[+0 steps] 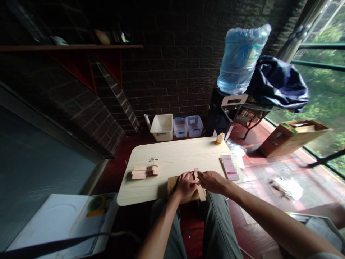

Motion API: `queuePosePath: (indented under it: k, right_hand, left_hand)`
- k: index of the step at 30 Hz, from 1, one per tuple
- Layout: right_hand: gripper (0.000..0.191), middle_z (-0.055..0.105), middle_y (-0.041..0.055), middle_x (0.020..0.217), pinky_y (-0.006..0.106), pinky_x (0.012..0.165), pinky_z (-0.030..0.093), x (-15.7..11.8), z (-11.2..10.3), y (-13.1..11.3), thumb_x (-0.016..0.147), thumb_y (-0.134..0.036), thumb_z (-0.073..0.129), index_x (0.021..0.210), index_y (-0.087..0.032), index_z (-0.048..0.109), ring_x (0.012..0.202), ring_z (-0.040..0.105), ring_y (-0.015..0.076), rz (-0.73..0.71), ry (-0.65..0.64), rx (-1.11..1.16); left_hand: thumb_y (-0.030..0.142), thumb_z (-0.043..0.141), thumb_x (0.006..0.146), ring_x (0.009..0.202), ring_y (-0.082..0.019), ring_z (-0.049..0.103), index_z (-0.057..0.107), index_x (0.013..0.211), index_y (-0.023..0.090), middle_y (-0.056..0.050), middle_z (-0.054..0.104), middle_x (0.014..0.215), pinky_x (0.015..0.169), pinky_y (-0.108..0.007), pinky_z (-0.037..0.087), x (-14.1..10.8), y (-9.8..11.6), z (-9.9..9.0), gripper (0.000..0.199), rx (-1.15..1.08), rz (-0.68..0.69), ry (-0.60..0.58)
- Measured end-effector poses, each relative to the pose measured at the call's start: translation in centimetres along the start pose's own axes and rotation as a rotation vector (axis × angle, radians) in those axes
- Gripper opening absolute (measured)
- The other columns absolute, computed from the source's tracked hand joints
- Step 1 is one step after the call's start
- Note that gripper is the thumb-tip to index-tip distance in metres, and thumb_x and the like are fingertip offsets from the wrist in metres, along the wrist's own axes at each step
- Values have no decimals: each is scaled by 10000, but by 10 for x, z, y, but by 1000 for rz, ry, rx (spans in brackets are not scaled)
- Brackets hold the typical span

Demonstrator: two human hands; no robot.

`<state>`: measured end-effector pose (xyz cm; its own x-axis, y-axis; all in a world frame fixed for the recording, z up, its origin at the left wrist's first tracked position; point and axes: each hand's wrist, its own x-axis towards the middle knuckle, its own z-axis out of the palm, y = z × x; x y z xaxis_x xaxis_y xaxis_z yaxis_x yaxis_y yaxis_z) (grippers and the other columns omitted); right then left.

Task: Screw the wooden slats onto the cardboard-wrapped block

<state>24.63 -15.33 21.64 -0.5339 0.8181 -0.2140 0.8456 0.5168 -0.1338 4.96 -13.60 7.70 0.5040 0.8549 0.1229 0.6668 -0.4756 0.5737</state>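
A brown box-like block [172,184] lies at the near edge of the pale wooden table [172,154], above my knees. Across its right part runs a light wooden strip [200,193]. My left hand [185,185] rests on the block, its fingers reaching to the strip's left side. On the strip's right side my right hand [208,180] is closed, its fingers pinched at the strip; anything small between them is hidden. Several light wooden pieces [140,172] lie together on the table's left part, with small dark items [153,159] behind them.
A yellow-capped bottle [220,139] stands at the table's far right corner, and a pinkish booklet [229,168] lies on the right edge. Beyond are plastic bins [161,127], a water dispenser [221,111] and a cardboard box [283,140].
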Motion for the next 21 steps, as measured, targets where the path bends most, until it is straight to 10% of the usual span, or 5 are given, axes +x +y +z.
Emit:
queuePosePath:
  k: [21]
  right_hand:
    - [289, 790, 125, 1072, 293, 676, 489, -6, -3, 1, 1006, -164, 484, 1248, -175, 641, 886, 777, 241, -62, 1, -34]
  left_hand:
    - [324, 709, 920, 1404, -315, 508, 860, 1005, 334, -65, 625, 1485, 1218, -555, 393, -1, 5, -2, 173, -30, -14, 17]
